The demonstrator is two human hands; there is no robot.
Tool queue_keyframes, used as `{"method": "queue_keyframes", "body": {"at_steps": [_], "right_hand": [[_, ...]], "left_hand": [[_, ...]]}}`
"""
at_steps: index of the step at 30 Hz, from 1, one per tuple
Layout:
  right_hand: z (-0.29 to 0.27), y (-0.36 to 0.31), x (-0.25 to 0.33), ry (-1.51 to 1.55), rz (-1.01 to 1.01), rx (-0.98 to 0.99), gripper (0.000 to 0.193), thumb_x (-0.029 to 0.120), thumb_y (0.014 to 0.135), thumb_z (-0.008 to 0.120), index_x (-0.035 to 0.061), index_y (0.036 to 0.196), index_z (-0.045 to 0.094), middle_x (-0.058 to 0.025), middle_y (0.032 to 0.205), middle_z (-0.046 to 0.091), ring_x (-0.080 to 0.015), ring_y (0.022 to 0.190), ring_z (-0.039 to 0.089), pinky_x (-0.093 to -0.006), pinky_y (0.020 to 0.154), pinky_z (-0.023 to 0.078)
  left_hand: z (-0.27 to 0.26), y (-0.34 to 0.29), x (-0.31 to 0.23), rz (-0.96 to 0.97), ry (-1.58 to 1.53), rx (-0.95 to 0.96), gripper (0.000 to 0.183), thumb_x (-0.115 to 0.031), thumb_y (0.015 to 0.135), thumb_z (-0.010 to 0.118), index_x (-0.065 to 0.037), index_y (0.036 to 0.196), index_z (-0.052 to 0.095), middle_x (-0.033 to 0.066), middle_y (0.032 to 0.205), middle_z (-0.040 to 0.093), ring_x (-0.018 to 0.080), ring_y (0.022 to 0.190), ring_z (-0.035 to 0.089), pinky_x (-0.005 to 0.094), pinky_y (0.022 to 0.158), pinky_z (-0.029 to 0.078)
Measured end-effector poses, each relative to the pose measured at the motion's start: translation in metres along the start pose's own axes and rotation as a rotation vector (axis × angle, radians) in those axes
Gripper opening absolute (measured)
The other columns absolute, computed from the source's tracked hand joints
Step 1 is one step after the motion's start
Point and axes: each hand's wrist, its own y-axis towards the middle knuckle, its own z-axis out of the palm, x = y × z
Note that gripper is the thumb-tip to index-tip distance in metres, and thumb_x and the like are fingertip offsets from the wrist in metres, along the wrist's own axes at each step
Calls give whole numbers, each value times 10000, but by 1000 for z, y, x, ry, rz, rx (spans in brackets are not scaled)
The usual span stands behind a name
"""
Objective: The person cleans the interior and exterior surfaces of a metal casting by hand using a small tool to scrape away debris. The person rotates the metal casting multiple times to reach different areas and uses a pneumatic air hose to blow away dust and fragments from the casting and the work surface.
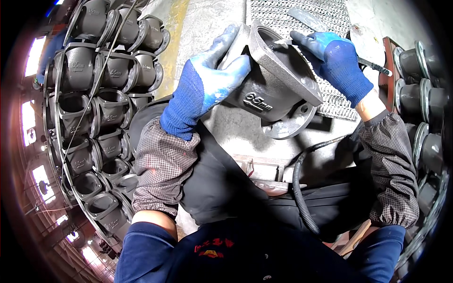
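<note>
A grey cast-metal valve body with a square top flange and round side flanges is held up in front of me, tilted. My left hand, in a blue glove, grips its left side and upper rim. My right hand, also blue-gloved, holds a slim metal hand tool whose tip rests on the square flange's upper edge. Checked sleeve covers sit over both forearms.
Stacked rows of similar grey valve bodies stand at my left, and more castings line the right. An expanded-metal mesh panel lies ahead on a concrete bench. A black corrugated hose curves across my dark apron.
</note>
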Motion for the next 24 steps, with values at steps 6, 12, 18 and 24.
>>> {"method": "queue_keyframes", "body": {"at_steps": [6,12,18,24], "right_hand": [[8,2,-1,9,-20,-65,517,128,776,607,275,1256,487,-63,713,532,-251,635,558,-353,537,455],[9,1,-2,4,-35,-72,467,141,794,597,271,1233,507,-71,702,519,-251,621,548,-360,526,447],[5,0,-3,22,-19,-46,409,148,795,603,251,1188,551,-73,735,545,-258,650,565,-357,543,457],[6,3,-4,106,-4,-75,384,129,793,625,236,1160,579,-71,804,604,-267,702,596,-336,590,489]], "left_hand": [[-1,-2,3,22,-9,-1,596,-201,795,652,27,1298,430,190,1318,458,226,1241,413,294,1020,326],[-1,-2,1,12,16,5,598,-197,790,656,34,1294,431,195,1309,466,220,1232,424,291,1018,327],[0,-2,0,10,24,9,602,-200,791,655,27,1300,427,197,1319,455,222,1243,411,293,1022,323],[-1,-2,1,0,18,6,611,-210,789,661,19,1304,426,191,1327,449,222,1251,405,298,1029,318]]}}
